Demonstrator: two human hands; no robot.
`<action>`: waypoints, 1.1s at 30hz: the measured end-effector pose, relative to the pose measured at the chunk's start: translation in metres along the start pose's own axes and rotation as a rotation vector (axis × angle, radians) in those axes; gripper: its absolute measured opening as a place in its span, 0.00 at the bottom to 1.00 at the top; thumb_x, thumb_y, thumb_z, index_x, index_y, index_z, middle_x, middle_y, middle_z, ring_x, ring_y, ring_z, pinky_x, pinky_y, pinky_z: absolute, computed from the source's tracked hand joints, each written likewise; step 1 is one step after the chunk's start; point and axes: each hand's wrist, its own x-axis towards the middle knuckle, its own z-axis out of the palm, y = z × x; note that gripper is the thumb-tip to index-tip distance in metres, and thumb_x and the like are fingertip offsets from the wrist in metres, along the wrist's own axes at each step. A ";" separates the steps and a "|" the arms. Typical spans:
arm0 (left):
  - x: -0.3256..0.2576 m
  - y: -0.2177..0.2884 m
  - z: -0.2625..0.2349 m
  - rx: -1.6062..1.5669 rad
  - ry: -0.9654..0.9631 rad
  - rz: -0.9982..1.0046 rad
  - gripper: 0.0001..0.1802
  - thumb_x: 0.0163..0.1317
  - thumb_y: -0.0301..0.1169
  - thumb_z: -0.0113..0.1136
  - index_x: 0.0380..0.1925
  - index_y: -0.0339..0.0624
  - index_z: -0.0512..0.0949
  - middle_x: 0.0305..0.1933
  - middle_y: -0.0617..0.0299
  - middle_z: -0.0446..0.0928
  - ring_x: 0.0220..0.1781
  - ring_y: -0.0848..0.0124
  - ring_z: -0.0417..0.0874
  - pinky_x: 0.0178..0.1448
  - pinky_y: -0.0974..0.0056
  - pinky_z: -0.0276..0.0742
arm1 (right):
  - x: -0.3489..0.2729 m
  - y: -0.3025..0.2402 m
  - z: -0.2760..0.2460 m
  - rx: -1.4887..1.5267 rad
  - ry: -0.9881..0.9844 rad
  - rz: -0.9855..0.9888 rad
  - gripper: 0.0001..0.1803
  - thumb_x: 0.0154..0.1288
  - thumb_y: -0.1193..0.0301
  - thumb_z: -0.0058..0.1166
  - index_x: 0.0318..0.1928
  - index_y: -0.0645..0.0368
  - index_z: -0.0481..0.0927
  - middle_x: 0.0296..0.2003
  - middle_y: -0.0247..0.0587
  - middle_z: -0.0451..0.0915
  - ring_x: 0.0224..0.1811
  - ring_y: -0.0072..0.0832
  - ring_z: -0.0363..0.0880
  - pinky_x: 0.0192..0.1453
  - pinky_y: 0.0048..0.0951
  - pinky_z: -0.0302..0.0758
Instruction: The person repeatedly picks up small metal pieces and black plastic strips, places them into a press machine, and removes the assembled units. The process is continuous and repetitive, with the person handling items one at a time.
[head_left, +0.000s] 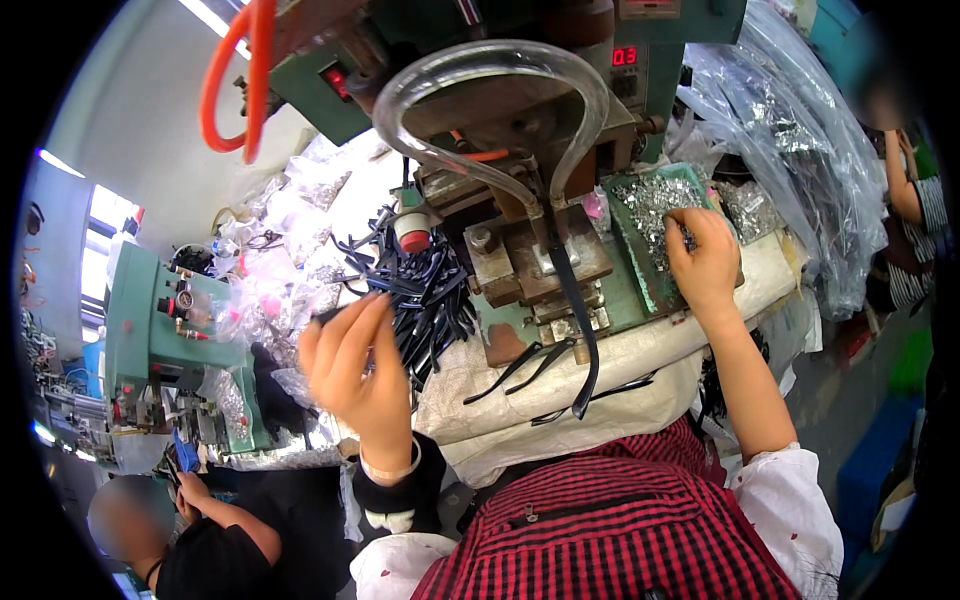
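Note:
My left hand (358, 375) is raised beside the pile of dark straps (425, 300), its fingers stretched and apart, a little blurred. A small dark shape shows by its fingertips; whether it touches them I cannot tell. My right hand (705, 262) reaches into a green tray (632, 275) of small silver metal pieces (655, 205). Its fingers are bent together among them, and what they pinch is hidden. Between my hands stands a press (515, 255). One long black strap (575, 320) has its upper end at the press block and hangs down toward me.
Several loose black straps (515, 370) lie on the pale woven cloth (465, 410) before the press. A clear hose (490, 50) loops above it, with a red button (412, 240) at its left. Clear plastic bags (790, 130) crowd the right. Another person (215, 530) sits at lower left.

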 end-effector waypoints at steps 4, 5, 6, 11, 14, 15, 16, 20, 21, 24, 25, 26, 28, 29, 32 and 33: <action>-0.031 -0.046 0.067 0.189 -0.300 -0.044 0.10 0.48 0.25 0.71 0.33 0.45 0.88 0.56 0.55 0.82 0.60 0.47 0.76 0.67 0.48 0.69 | 0.009 -0.021 0.010 0.200 0.031 0.028 0.05 0.60 0.76 0.63 0.38 0.59 0.85 0.36 0.42 0.85 0.40 0.42 0.83 0.46 0.38 0.77; -0.043 -0.054 0.082 0.291 -0.355 -0.041 0.09 0.47 0.26 0.70 0.32 0.44 0.87 0.60 0.53 0.80 0.63 0.45 0.74 0.69 0.48 0.67 | 0.008 -0.021 0.013 0.242 0.034 0.054 0.05 0.61 0.76 0.63 0.39 0.59 0.86 0.36 0.42 0.85 0.40 0.41 0.83 0.47 0.38 0.77; -0.060 -0.074 0.099 0.323 -0.348 -0.064 0.09 0.47 0.26 0.70 0.31 0.44 0.87 0.61 0.52 0.79 0.63 0.44 0.73 0.70 0.47 0.67 | 0.007 -0.021 0.015 0.263 0.034 0.061 0.05 0.62 0.76 0.63 0.39 0.59 0.86 0.36 0.42 0.86 0.41 0.41 0.83 0.47 0.38 0.76; -0.056 -0.074 0.089 0.122 -0.261 -0.139 0.07 0.52 0.24 0.67 0.33 0.44 0.85 0.59 0.55 0.82 0.61 0.45 0.76 0.69 0.49 0.67 | -0.020 0.005 -0.017 0.117 0.036 0.164 0.06 0.62 0.77 0.62 0.40 0.60 0.85 0.37 0.43 0.86 0.40 0.39 0.84 0.48 0.35 0.77; -0.052 -0.071 0.063 -0.218 -0.175 -0.409 0.11 0.64 0.22 0.64 0.46 0.42 0.84 0.34 0.59 0.86 0.31 0.69 0.82 0.37 0.65 0.75 | -0.037 0.016 -0.034 0.299 0.040 0.379 0.06 0.65 0.79 0.59 0.42 0.62 0.84 0.36 0.42 0.85 0.40 0.31 0.85 0.48 0.29 0.78; -0.048 -0.065 0.051 -0.422 -0.174 -0.635 0.13 0.66 0.22 0.62 0.51 0.42 0.82 0.30 0.61 0.85 0.25 0.77 0.79 0.31 0.71 0.72 | -0.037 0.008 -0.037 0.390 0.017 0.432 0.06 0.66 0.79 0.58 0.43 0.63 0.84 0.36 0.42 0.85 0.40 0.30 0.85 0.48 0.28 0.78; -0.045 -0.064 0.042 -0.526 -0.213 -0.720 0.17 0.69 0.22 0.60 0.57 0.41 0.78 0.27 0.64 0.83 0.23 0.84 0.76 0.29 0.75 0.69 | -0.035 -0.001 -0.041 0.480 -0.005 0.486 0.06 0.67 0.79 0.58 0.43 0.63 0.83 0.36 0.41 0.85 0.41 0.28 0.85 0.47 0.26 0.78; -0.036 -0.067 0.031 -0.830 -0.282 -0.720 0.15 0.79 0.36 0.48 0.55 0.38 0.76 0.44 0.51 0.86 0.28 0.77 0.82 0.34 0.73 0.80 | 0.001 -0.075 -0.043 0.768 -0.220 0.247 0.07 0.68 0.78 0.56 0.45 0.64 0.82 0.37 0.43 0.85 0.41 0.28 0.85 0.48 0.27 0.78; -0.030 -0.056 0.032 -0.976 -0.269 -0.791 0.17 0.80 0.38 0.46 0.55 0.38 0.75 0.50 0.49 0.86 0.33 0.76 0.83 0.37 0.72 0.82 | 0.012 -0.086 -0.038 0.786 -0.238 0.146 0.07 0.68 0.78 0.56 0.45 0.64 0.82 0.37 0.45 0.85 0.41 0.30 0.86 0.48 0.28 0.79; -0.039 -0.055 0.052 -0.975 -0.261 -0.813 0.13 0.77 0.33 0.54 0.54 0.38 0.74 0.51 0.50 0.86 0.34 0.78 0.82 0.37 0.74 0.80 | 0.028 -0.110 -0.009 0.727 -0.240 0.098 0.09 0.67 0.76 0.56 0.46 0.63 0.82 0.36 0.49 0.85 0.39 0.39 0.87 0.47 0.32 0.80; -0.040 -0.051 0.051 -0.829 -0.263 -0.815 0.11 0.73 0.32 0.60 0.50 0.39 0.77 0.44 0.54 0.87 0.33 0.79 0.81 0.33 0.76 0.77 | 0.026 -0.115 0.000 0.802 -0.269 0.206 0.10 0.66 0.75 0.56 0.47 0.62 0.82 0.36 0.50 0.86 0.39 0.42 0.87 0.47 0.34 0.81; -0.043 -0.049 0.047 -0.784 -0.223 -0.895 0.08 0.72 0.31 0.61 0.45 0.38 0.78 0.39 0.56 0.86 0.32 0.80 0.80 0.29 0.76 0.73 | 0.022 -0.121 0.005 0.824 -0.205 0.195 0.11 0.65 0.76 0.57 0.48 0.63 0.80 0.35 0.50 0.87 0.40 0.41 0.88 0.46 0.34 0.81; -0.036 -0.029 0.038 -0.620 -0.097 -0.942 0.08 0.70 0.31 0.65 0.34 0.38 0.81 0.26 0.63 0.81 0.30 0.81 0.78 0.25 0.77 0.61 | 0.016 -0.125 0.007 0.827 -0.169 0.227 0.12 0.66 0.77 0.56 0.50 0.64 0.79 0.37 0.51 0.87 0.42 0.40 0.89 0.47 0.33 0.80; -0.042 -0.039 0.041 -0.698 -0.027 -0.805 0.08 0.70 0.30 0.64 0.36 0.36 0.83 0.31 0.62 0.82 0.29 0.80 0.76 0.26 0.77 0.56 | 0.012 -0.126 0.008 0.859 -0.155 0.255 0.13 0.66 0.78 0.56 0.51 0.65 0.79 0.37 0.51 0.87 0.43 0.38 0.89 0.48 0.31 0.80; -0.007 -0.007 0.023 -0.779 0.043 -0.379 0.11 0.71 0.29 0.60 0.42 0.31 0.84 0.43 0.54 0.81 0.33 0.74 0.79 0.33 0.74 0.71 | 0.011 -0.130 0.017 0.990 -0.110 0.278 0.16 0.67 0.78 0.55 0.55 0.65 0.76 0.39 0.50 0.88 0.43 0.34 0.89 0.49 0.30 0.79; 0.007 0.008 0.016 -0.841 0.067 -0.237 0.13 0.73 0.30 0.59 0.44 0.29 0.83 0.46 0.52 0.81 0.35 0.71 0.80 0.37 0.72 0.75 | 0.014 -0.134 0.015 1.001 -0.128 0.278 0.18 0.67 0.78 0.55 0.56 0.65 0.76 0.39 0.49 0.88 0.43 0.32 0.89 0.49 0.29 0.79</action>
